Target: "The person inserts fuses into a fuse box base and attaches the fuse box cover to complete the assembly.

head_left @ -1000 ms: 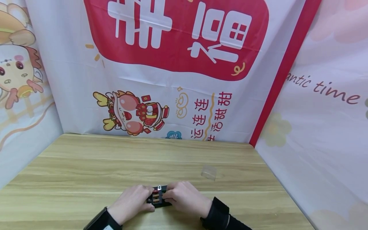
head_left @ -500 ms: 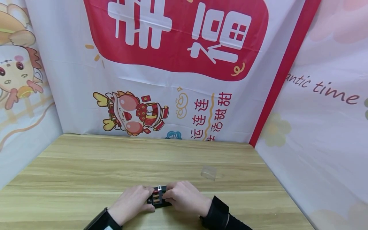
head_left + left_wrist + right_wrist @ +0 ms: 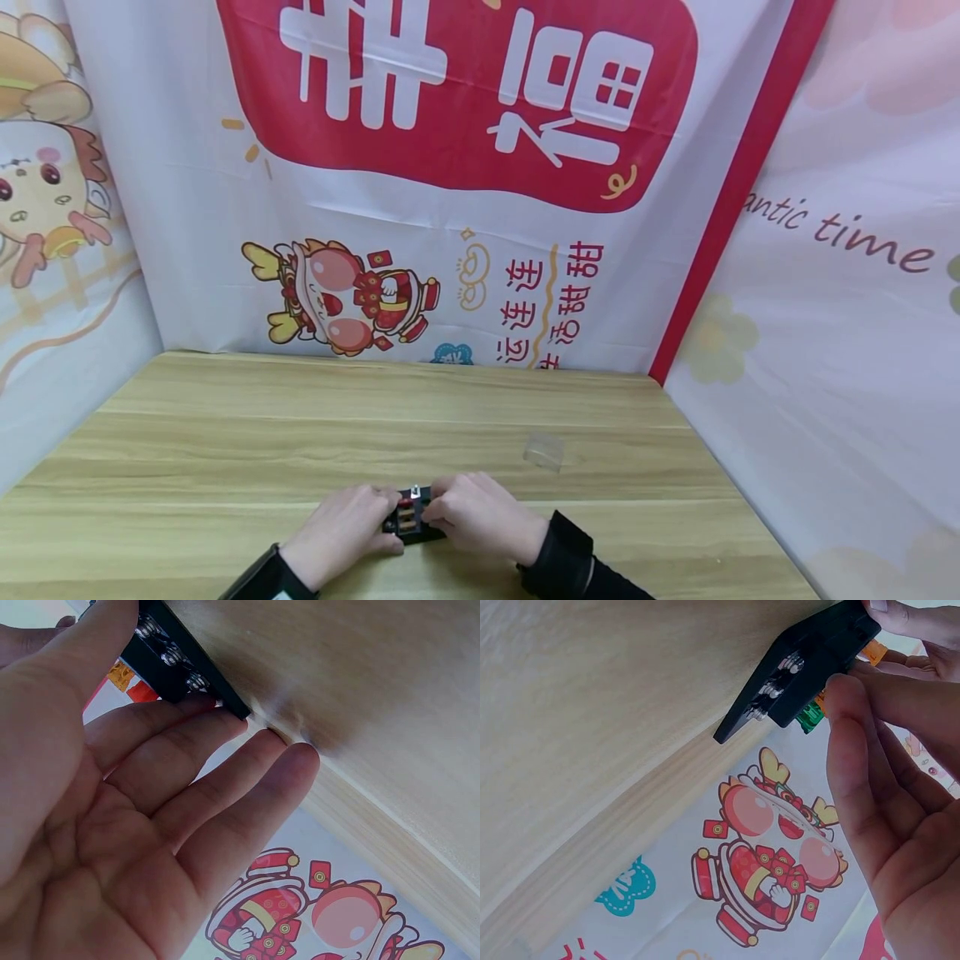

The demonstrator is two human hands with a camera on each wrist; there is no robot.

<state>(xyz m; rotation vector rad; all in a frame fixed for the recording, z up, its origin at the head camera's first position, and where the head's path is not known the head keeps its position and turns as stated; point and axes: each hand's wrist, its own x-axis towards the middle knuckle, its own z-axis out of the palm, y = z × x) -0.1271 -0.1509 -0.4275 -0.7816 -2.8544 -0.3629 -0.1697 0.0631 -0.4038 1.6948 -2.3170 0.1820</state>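
A small black block on a flat base [image 3: 408, 525] lies between my two hands near the front of the table. It bears metal contacts [image 3: 770, 690] in a row, with orange [image 3: 874, 651], green [image 3: 810, 718] and red [image 3: 142, 691] translucent pieces on its other face. My left hand [image 3: 345, 531] grips its left end, thumb at the near edge and a finger at the far edge. From the right, thumb and forefinger of my right hand [image 3: 480, 518] pinch at the block's coloured side. Those fingertips hide what exactly lies between them.
A small clear plastic piece [image 3: 543, 451] lies on the wood-grain table [image 3: 225, 433], behind and to the right of my right hand. Printed cloth sheets [image 3: 390, 200] hang along the table's back and both sides. Each wrist wears a black band [image 3: 562, 554].
My right hand has shifted very slightly to the left. My left hand keeps its hold and the block stays in place.
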